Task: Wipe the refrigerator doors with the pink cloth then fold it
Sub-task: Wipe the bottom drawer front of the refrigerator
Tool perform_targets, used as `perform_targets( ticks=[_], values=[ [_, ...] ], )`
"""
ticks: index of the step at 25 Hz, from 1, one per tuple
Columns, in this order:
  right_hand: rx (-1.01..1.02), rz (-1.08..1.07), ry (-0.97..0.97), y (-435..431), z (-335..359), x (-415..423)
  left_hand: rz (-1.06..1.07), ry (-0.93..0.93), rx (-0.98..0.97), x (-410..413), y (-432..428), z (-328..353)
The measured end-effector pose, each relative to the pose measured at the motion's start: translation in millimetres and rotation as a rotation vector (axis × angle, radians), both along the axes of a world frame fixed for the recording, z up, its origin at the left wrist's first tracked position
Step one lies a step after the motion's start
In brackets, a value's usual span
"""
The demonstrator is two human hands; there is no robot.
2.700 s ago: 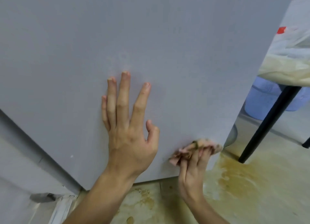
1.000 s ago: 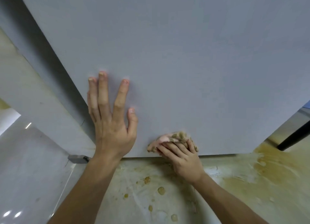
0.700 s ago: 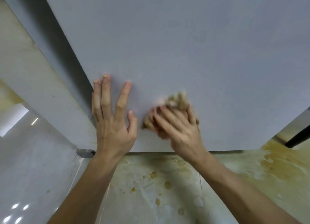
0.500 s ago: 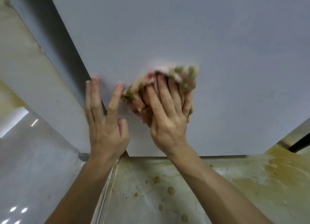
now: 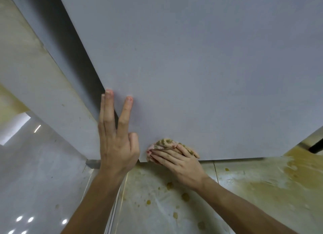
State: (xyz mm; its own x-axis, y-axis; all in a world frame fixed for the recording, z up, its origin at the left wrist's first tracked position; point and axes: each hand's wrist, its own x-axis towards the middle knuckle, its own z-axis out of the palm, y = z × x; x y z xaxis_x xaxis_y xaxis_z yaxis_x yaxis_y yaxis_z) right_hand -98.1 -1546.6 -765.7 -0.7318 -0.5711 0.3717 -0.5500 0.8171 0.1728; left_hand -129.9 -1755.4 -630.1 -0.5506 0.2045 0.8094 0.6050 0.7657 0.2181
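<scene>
Pink bunched cloth [image 5: 165, 144], pressed flat-fingered by right hand [image 5: 180, 161], is sweeping down to grey refrigerator door [image 5: 192, 67] bottom edge; left hand [image 5: 117, 142] is bracing, palm flat; wiping is continuing.

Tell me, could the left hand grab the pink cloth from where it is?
Probably yes. The left hand rests on the refrigerator door right beside the pink cloth, with nothing between them. The right hand presses on most of the cloth, though, so only its edge is free.
</scene>
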Motion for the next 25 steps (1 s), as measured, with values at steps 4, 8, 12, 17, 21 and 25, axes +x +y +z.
perform_targets(
  ticks=[4,8,12,17,21,25],
  values=[
    [-0.298,0.014,0.386,-44.4,92.3,-20.7,-0.060,-0.024,0.052,-4.0,-9.5,4.0],
    [-0.641,-0.134,0.692,-98.8,171.4,-49.3,-0.097,0.044,0.137,-6.7,-23.8,15.2],
    [-0.580,-0.081,0.635,-100.7,120.5,-44.9,-0.014,0.052,0.096,-15.5,-37.1,24.1],
    [0.023,0.045,0.157,-42.8,1.0,-18.0,0.035,0.052,0.060,-17.4,-36.8,20.6],
    [0.124,0.085,0.017,-26.0,-8.0,-9.8,0.058,0.031,0.096,-14.2,-24.1,15.1],
    [-0.136,0.149,0.260,-22.9,68.2,-20.3,0.104,0.047,0.114,-12.7,-14.4,15.6]
  ],
)
